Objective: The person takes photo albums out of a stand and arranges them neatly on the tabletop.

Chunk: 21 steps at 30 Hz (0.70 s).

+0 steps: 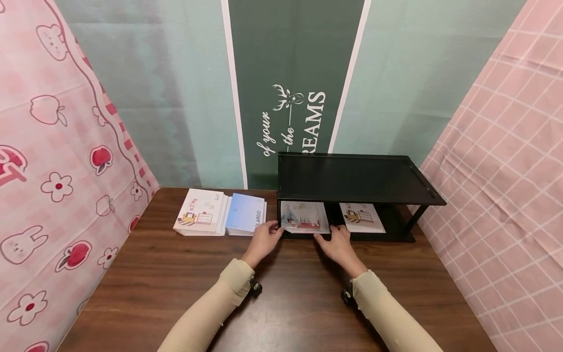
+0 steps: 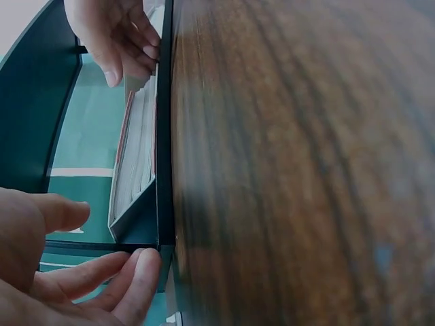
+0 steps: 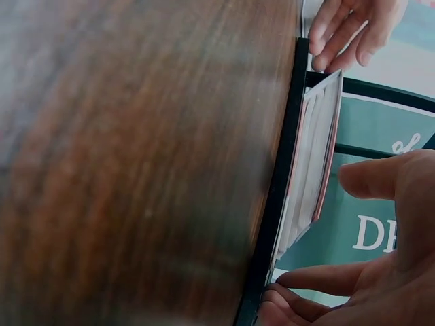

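A two-tier black shelf [image 1: 347,178] stands on the wooden table, with a stack of thick booklets [image 1: 303,218] on its lower tier, at the left end. My left hand [image 1: 264,240] is at the shelf's front left corner. In the left wrist view, its fingertips [image 2: 146,265] touch the outside of the corner while the thumb stays apart from the booklets. Beside the stack's right end, my right hand [image 1: 339,247] rests its fingers on the front rail [image 3: 275,183]. Its thumb [image 3: 367,178] is extended, away from the pages.
Right of my right hand, another booklet with a yellow vehicle picture [image 1: 362,218] lies on the lower tier. Left of the shelf are a white-covered stack [image 1: 200,212] and a blue-covered stack [image 1: 245,212]. Patterned cloths [image 1: 176,98] hang behind and at both sides of the table [image 1: 290,313].
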Tool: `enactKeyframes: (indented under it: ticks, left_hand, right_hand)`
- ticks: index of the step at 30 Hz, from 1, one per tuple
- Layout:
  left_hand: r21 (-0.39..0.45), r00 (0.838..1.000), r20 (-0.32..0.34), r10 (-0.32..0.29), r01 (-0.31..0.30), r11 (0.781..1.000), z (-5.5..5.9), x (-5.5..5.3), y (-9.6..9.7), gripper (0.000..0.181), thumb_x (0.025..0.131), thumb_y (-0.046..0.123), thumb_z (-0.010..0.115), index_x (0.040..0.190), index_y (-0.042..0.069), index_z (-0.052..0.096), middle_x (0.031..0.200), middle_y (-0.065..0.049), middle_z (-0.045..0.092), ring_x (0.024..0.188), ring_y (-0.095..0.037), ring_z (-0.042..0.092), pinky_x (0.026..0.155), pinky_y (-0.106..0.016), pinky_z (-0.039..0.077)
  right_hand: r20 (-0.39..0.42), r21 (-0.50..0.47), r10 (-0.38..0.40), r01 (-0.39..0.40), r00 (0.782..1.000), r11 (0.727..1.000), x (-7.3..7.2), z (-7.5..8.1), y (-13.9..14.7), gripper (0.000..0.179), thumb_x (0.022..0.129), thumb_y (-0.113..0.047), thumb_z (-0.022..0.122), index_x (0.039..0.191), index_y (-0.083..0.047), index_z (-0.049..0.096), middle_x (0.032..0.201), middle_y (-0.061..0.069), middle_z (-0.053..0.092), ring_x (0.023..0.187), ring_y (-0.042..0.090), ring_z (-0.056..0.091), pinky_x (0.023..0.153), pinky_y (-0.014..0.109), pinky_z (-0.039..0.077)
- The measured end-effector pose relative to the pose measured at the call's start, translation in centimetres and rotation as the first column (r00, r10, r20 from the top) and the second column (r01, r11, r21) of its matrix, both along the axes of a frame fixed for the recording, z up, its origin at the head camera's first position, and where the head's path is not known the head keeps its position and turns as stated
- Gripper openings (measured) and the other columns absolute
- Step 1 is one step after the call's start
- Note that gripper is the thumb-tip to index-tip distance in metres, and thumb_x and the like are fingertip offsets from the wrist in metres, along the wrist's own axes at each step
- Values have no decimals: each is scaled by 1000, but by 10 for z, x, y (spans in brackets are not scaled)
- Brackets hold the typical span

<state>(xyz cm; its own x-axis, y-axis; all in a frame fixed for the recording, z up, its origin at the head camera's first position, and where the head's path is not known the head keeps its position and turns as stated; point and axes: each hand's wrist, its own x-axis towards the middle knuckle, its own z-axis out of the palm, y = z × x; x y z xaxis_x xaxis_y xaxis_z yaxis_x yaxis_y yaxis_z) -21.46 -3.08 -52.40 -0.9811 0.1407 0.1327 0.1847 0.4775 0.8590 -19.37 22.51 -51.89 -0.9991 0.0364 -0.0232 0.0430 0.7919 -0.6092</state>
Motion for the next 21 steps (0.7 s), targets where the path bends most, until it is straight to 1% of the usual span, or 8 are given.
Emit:
enactKeyframes:
  ticks: [4, 8, 13, 18, 21]
  left_hand:
    - [-3, 1000, 10, 9, -9, 1000, 0, 3, 0, 39, 105, 14, 68, 133, -13, 66, 118, -26, 74, 108, -36, 74, 93, -48, 63]
    - [-3, 1000, 0, 9, -9, 1000, 0, 4, 1, 35, 105, 12, 68, 130, -13, 68, 115, -25, 75, 106, -35, 74, 93, -48, 63]
    - [-40, 1000, -7, 8, -9, 999, 2, 5, 2, 31, 105, 12, 68, 126, -11, 71, 110, -22, 76, 100, -32, 74, 89, -46, 63]
    - [-89, 1000, -8, -29, 28, 996, 3, 4, 6, 33, 105, 15, 68, 125, -11, 72, 106, -18, 77, 92, -26, 72, 82, -41, 62]
    - [-98, 999, -8, -46, 45, 994, 3, 2, 9, 33, 105, 15, 67, 123, -12, 72, 105, -19, 77, 92, -27, 73, 83, -41, 62]
  right_hand:
    - [-4, 12, -2, 2, 1000, 1000, -1, 0, -1, 79, 107, -40, 64, 151, 22, 41, 153, 43, 35, 145, 58, 30, 120, 66, 35]
    - [-3, 17, -1, 1, 1000, 1000, -3, 1, 0, 79, 106, -40, 64, 150, 22, 43, 152, 43, 36, 143, 58, 31, 119, 66, 36]
    - [5, 12, -2, 2, 1000, 1000, -5, 2, 0, 79, 106, -41, 64, 150, 21, 44, 152, 43, 35, 143, 58, 31, 119, 66, 35]
    - [-1, 30, -9, 9, 1000, 1000, -5, 2, 0, 78, 106, -40, 64, 148, 22, 45, 151, 44, 37, 142, 58, 32, 120, 65, 34]
    - [-16, 45, -9, 10, 1000, 999, -6, 2, -1, 77, 105, -40, 65, 146, 23, 48, 148, 44, 40, 139, 57, 35, 119, 65, 35]
